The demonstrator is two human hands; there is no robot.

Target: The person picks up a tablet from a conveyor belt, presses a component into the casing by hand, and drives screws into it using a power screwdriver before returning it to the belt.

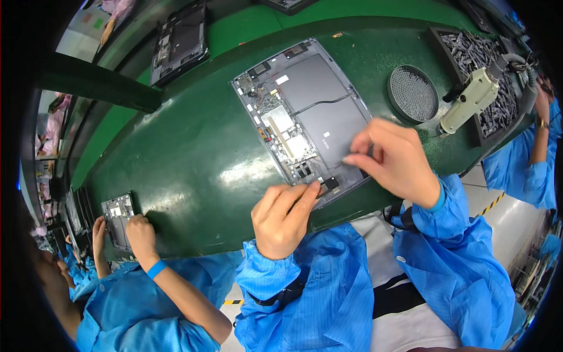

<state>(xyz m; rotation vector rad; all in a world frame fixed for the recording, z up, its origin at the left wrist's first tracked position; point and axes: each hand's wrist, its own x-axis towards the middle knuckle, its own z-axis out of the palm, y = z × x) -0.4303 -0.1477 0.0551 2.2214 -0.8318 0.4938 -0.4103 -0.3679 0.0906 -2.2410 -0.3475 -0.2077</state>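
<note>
An uncovered tablet-like device lies at a slant on the green bench before me, with a long circuit board down its left part and a wide dark grey battery to the right. A thin black cable crosses the battery. My left hand is closed at the device's near edge, fingertips on its frame beside a small black square part. Above the battery's near right part hovers my right hand, fingers curled and thumb near the index finger; anything between them is too small to make out.
Right of the device are a round grey dish, a pale-green electric screwdriver and a black tray of small dark parts. A co-worker's hands hold another device at left. Another uncovered device lies beyond the bench.
</note>
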